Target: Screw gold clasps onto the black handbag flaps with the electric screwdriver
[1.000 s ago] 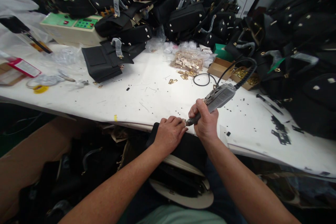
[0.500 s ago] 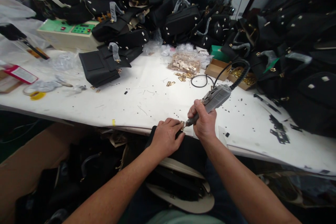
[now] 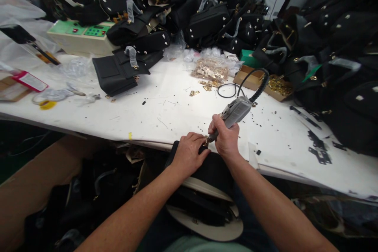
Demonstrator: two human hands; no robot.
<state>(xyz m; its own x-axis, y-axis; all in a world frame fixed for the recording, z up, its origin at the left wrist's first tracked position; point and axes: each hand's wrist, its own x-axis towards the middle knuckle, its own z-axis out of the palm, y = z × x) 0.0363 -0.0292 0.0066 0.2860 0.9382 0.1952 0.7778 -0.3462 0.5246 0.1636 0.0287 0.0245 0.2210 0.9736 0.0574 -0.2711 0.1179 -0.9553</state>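
My right hand (image 3: 227, 138) is closed around a grey electric screwdriver (image 3: 238, 109), tilted with its tip down and to the left. That tip meets a small metal fitting (image 3: 206, 142) at the top edge of a black handbag (image 3: 217, 170). With its fingers together, my left hand (image 3: 189, 154) grips the bag's edge right beside the fitting, and its fingertips partly hide it. The bag rests between my lap and the table edge, its pale-lined opening toward me.
On the white table (image 3: 153, 114) lie a finished-looking black bag (image 3: 113, 73), a plastic bag of gold plates (image 3: 209, 69) and a box of small gold parts (image 3: 279, 86). Behind stand a green-topped control box (image 3: 79, 39) and heaped black bags (image 3: 208, 21). Black scraps (image 3: 320, 151) lie right.
The screwdriver has come lower and slightly left, more upright, its tip now at the fitting. My right hand moved with it; my left hand keeps its grip. The view has shifted slightly.
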